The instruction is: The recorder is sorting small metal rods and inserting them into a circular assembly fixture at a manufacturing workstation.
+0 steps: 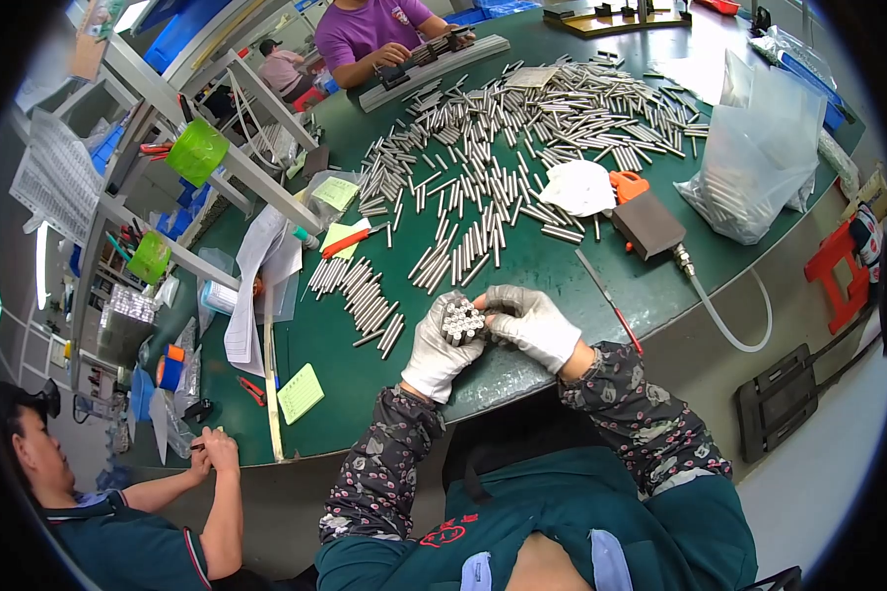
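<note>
My left hand (pixel 438 347), in a white glove, is wrapped round a bundle of short metal rods (pixel 462 322), their round ends facing up. Gloved as well, my right hand (pixel 532 327) presses its curled fingers against the bundle's right side; whether it pinches a single rod is hidden. Both hands are just above the near edge of the green table (pixel 522 379). Beyond them a large spread of loose metal rods (pixel 473 241) covers the tabletop, with a smaller group of rods (pixel 363 295) lying to the left of my hands.
On the right lie a red-handled thin tool (pixel 609 300), a brown box with a hose (pixel 648 225), a white cloth (pixel 578 188) and a plastic bag of rods (pixel 754 163). Leftward are a yellow-green notepad (pixel 301 394) and a shelf frame (pixel 217 163). Co-workers sit at left (pixel 118 522) and across (pixel 365 34).
</note>
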Available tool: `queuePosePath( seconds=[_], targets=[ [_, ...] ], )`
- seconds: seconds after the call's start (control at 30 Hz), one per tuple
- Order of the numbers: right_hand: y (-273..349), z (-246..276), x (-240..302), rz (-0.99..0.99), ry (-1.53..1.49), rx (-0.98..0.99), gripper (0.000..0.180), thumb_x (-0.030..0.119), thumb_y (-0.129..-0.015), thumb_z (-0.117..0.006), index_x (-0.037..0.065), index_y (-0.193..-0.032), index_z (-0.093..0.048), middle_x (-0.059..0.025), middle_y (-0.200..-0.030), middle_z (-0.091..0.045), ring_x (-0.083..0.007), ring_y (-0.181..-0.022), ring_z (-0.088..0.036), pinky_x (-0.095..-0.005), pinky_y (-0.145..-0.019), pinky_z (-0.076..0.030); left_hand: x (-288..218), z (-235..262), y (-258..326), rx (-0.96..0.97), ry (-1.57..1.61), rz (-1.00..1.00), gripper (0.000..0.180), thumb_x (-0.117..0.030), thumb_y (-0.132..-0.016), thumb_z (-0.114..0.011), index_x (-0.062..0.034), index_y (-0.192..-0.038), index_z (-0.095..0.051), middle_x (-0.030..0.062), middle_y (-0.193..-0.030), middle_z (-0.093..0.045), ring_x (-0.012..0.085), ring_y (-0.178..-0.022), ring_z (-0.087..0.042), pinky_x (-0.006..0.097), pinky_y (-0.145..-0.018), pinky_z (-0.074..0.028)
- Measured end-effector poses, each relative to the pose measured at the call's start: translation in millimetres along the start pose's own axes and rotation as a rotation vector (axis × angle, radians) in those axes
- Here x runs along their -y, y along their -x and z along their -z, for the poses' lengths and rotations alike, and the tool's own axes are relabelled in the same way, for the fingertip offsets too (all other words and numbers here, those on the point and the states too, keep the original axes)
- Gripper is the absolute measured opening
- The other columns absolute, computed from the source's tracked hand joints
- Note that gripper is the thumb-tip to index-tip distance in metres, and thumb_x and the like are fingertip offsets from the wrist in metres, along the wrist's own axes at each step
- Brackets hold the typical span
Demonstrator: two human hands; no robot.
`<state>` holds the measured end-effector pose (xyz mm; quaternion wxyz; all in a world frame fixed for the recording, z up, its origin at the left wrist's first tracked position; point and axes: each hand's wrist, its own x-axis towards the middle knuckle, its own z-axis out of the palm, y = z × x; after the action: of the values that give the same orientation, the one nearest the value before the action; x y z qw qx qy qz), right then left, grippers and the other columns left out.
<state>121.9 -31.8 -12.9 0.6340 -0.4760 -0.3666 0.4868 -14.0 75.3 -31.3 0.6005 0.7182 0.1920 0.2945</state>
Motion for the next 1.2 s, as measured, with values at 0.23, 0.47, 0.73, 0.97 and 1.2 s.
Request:
queuePosePath(
  seconds=[0.23,0.47,0.73,0.97,1.2],
  targets=[
    [-0.4,-0.7,0.7,0.052,0.028,-0.011,0.027,0.008,-0.081,-0.059,0.001,-0.107,-0.056,0.0004,-0.082,-0.057,-0.0044,-0.068,-0.049,-0.0178,-0.06,-0.041,-2.6,-2.4,0.0,0.0,-0.095,-0.038,0.047,-0.001,-0.064,-0.07,-0.0035,-0.106,-0.05,0.0001,-0.088,-0.059,0.0057,-0.078,-0.055,0.021,-0.07,-0.047],
    [-0.7,-1.0,1.2,0.009,0.017,-0.022,0.028,0.005,-0.076,-0.057,-0.002,-0.103,-0.057,-0.0063,-0.094,-0.06,-0.01,-0.085,-0.055,-0.0224,-0.077,-0.045,-2.0,-2.5,-0.8,-0.008,-0.16,-0.068,0.047,-0.002,-0.064,-0.071,-0.0039,-0.106,-0.05,0.0004,-0.087,-0.059,0.0057,-0.077,-0.055,0.021,-0.07,-0.047],
    [-1.1,-0.6,-0.1,0.007,-0.001,-0.021,0.028,0.005,-0.077,-0.055,-0.003,-0.104,-0.057,-0.0061,-0.093,-0.06,-0.01,-0.084,-0.055,-0.0218,-0.076,-0.045,-0.1,-1.1,-0.5,-0.001,-0.124,-0.072,0.048,-0.001,-0.064,-0.071,-0.0034,-0.107,-0.05,0.0002,-0.087,-0.059,0.0059,-0.077,-0.056,0.02,-0.069,-0.047],
    [0.3,-1.0,1.5,0.005,-0.015,-0.021,0.027,0.007,-0.079,-0.056,0.0,-0.105,-0.057,-0.0018,-0.085,-0.057,-0.0057,-0.072,-0.05,-0.0185,-0.064,-0.042,-0.3,-1.9,1.4,-0.023,0.068,0.006,0.051,0.001,-0.063,-0.07,-0.0027,-0.109,-0.049,0.0007,-0.089,-0.058,0.0062,-0.079,-0.055,0.021,-0.071,-0.047],
    [1.8,-2.3,1.7,-0.022,0.011,-0.064,0.023,0.008,-0.079,-0.056,-0.001,-0.101,-0.059,-0.0032,-0.085,-0.059,-0.0076,-0.077,-0.053,-0.0208,-0.07,-0.045,0.4,0.3,-0.4,-0.025,-0.017,-0.018,0.052,0.002,-0.063,-0.071,-0.0024,-0.109,-0.048,-0.0001,-0.09,-0.056,0.0068,-0.08,-0.055,0.021,-0.072,-0.046]
  ],
)
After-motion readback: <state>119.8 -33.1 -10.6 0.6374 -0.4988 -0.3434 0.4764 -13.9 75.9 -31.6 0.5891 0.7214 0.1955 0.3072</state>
